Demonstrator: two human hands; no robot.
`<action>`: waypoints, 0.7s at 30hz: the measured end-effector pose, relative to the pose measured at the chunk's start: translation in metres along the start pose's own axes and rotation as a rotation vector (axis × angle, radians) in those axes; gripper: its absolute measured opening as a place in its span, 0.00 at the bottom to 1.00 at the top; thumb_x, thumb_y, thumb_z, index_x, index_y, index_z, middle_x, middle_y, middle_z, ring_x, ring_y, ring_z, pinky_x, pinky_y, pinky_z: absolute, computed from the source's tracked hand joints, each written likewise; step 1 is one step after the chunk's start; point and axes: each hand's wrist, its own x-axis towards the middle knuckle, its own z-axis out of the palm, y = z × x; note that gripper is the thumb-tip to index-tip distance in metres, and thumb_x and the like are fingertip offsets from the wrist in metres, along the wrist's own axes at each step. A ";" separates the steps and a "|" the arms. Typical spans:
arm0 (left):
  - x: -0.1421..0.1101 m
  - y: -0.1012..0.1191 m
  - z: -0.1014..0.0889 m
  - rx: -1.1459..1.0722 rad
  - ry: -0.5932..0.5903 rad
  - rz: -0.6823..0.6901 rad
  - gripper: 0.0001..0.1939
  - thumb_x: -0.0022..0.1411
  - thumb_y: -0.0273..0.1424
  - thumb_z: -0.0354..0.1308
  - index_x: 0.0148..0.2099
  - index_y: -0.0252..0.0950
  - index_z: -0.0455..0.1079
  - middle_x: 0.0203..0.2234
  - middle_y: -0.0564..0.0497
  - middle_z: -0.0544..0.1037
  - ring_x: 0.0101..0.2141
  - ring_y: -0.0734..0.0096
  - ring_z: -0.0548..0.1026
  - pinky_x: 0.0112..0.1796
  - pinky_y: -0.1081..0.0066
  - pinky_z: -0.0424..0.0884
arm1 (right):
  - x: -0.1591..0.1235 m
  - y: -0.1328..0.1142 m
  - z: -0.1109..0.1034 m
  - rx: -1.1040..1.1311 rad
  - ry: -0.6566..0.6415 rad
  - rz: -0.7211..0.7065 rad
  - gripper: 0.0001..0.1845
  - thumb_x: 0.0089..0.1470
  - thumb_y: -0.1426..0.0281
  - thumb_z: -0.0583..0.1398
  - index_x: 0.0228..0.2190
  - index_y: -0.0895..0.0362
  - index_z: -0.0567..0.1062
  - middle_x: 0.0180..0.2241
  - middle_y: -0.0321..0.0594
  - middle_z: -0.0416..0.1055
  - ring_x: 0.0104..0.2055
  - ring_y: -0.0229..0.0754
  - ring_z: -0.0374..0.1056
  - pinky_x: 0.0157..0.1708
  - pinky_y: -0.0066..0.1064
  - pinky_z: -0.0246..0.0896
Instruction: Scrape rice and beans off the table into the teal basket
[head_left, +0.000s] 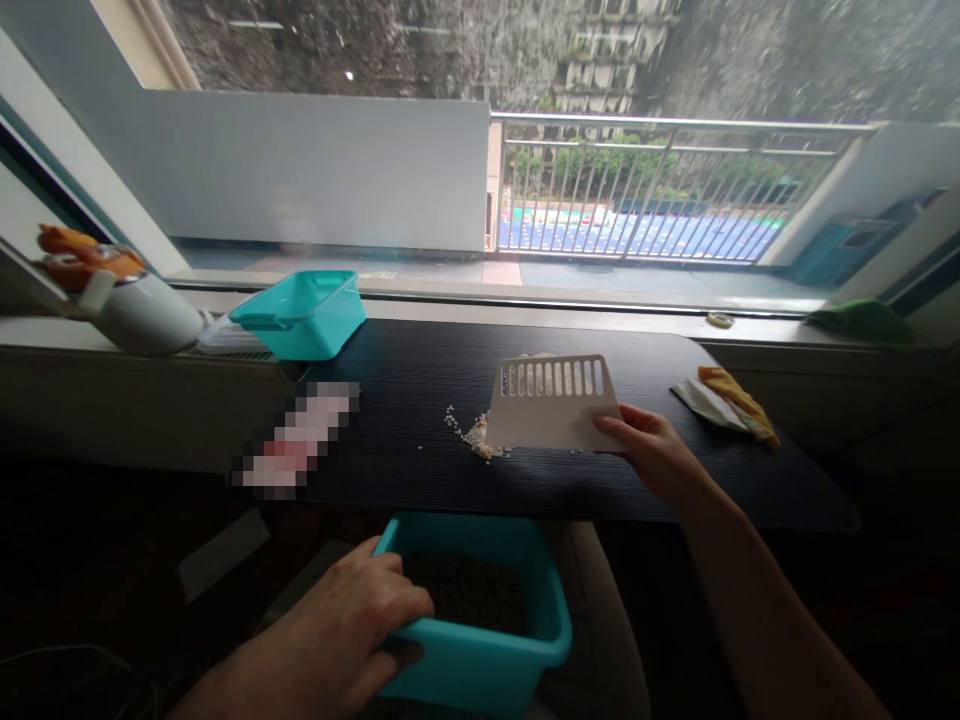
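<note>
My left hand (379, 610) grips the near left rim of a turquoise plastic bin (487, 665), held below the front edge of the dark table. Dark granular material (469, 590) covers the bin's bottom. In my right hand (649, 440) is a pale slotted litter scoop (551, 415), raised over the tabletop with its slots toward the window. Small whitish granules (480, 438) lie in a loose pile beside and partly behind the scoop. A few more are scattered to the left.
A second turquoise bin (319, 325) stands at the back left of the table (405, 400). Nearby lies a blurred-out packet (300, 440). Folded yellow and white cloths (731, 405) are on the right. A grey pot (146, 310), a tape roll (720, 320) and a green item (859, 322) sit along the windowsill.
</note>
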 end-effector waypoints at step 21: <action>-0.004 -0.005 0.005 -0.028 0.052 0.030 0.08 0.55 0.21 0.56 0.35 0.40 0.71 0.32 0.54 0.75 0.40 0.64 0.72 0.58 0.52 0.53 | -0.042 0.011 0.009 -0.164 -0.202 -0.002 0.16 0.46 0.60 0.69 0.37 0.54 0.83 0.38 0.39 0.80 0.39 0.44 0.73 0.42 0.31 0.66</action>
